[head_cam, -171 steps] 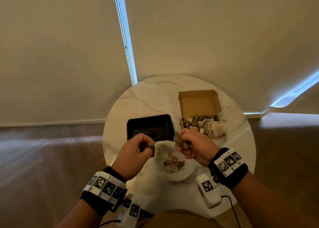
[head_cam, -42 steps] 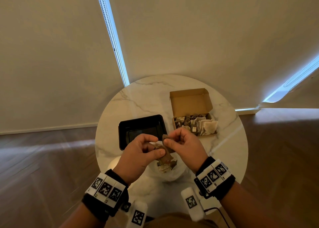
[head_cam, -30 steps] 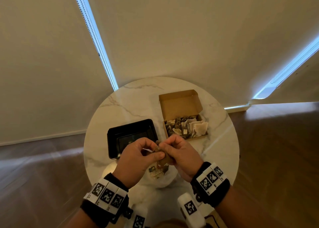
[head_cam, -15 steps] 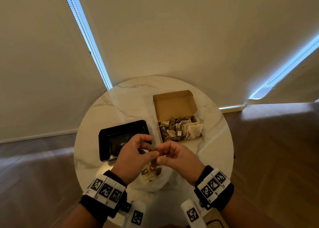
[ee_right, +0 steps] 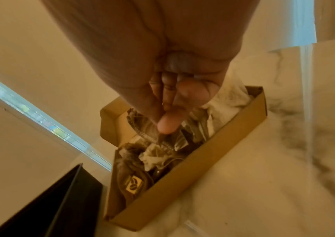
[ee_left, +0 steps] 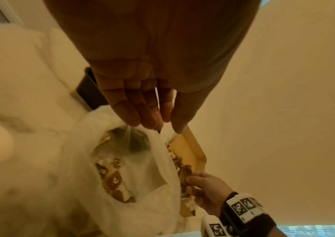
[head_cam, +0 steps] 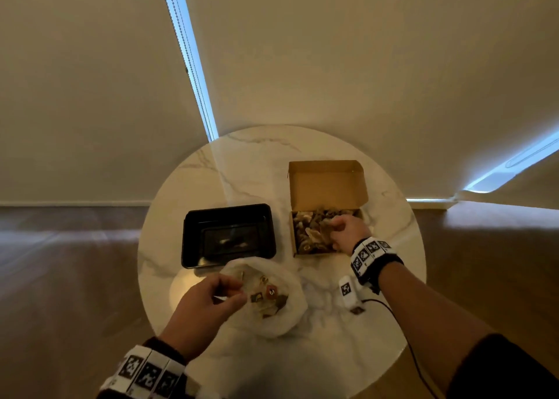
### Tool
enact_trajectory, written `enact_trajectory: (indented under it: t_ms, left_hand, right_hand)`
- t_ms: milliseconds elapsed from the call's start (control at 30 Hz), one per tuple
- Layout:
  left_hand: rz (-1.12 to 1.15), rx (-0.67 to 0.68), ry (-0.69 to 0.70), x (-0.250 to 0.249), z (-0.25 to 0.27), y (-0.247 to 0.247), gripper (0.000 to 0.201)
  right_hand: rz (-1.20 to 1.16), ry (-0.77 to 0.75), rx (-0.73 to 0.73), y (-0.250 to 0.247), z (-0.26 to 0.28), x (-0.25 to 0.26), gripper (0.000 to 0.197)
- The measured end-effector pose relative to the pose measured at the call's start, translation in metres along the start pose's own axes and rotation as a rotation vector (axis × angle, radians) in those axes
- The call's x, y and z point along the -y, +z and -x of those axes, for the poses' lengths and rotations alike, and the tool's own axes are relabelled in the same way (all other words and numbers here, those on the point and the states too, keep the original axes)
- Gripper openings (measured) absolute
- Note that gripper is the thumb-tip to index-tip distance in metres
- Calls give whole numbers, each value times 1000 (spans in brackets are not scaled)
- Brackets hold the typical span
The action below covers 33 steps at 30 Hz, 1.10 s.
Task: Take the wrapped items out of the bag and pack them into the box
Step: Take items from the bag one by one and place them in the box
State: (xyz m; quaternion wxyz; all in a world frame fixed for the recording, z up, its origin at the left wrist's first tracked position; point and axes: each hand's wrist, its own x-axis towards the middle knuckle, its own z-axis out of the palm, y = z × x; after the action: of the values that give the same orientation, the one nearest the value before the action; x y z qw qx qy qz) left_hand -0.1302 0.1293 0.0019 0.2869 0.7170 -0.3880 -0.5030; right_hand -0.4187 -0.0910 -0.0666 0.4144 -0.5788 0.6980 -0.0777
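My right hand (head_cam: pixel 348 230), middle right of the head view, pinches a small wrapped item (ee_right: pixel 142 128) over the box (head_cam: pixel 295 241). My left hand (head_cam: pixel 208 305), lower left, pinches the bag (head_cam: pixel 290 308) rim on the tabletop (head_cam: pixel 242 172). The wrapped items (head_cam: pixel 267 294) look light, crinkly and slippery, so I'd pinch each by its edge

Desk (head_cam: pixel 348 323): glossy white marble look, grey veins. Box (head_cam: pixel 326 184): matt brown cardboard. Bag (head_cam: pixel 290 317): thin, translucent white plastic, crinkled. Tray (head_cam: pixel 227 214): shiny black plastic. Wrapped items (ee_right: pixel 134 186): crinkly film, some clear, some brown. Floor (head_cam: pixel 66 277): wood, satin sheen.
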Motion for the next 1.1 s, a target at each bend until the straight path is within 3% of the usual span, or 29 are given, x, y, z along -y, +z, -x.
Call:
enact_trajectory:
  t_ms: [167, 467, 567, 700, 867, 1000, 1100]
  left_hand:
    - [-75, -4, -50, 24, 8, -10, 19]
    - [-143, -34, -16, 15, 3, -4, 18]
    - [-194, -37, 30, 9, -1, -5, 17]
    - [-300, -66, 113, 4, -9, -8, 16]
    - [-615, -145, 266, 4, -30, -11, 19]
    - [-801, -14, 194, 16, -45, -9, 25]
    - [-822, 51, 117, 27, -49, -9, 34]
  right_hand:
    - [110, 27, 42, 20, -16, -7, 16]
    - [374, -28, -78, 35, -8, -2, 11]
    - [313, -122, -123, 35, 6, 2, 17]
    - [198, -329, -153, 35, 54, 14, 6]
    - [200, -547, 176, 63, 127, 19, 9]
    - [477, -745, 300, 90, 148, 16, 27]
    - [588, -735, 388, 102, 153, 17, 31]
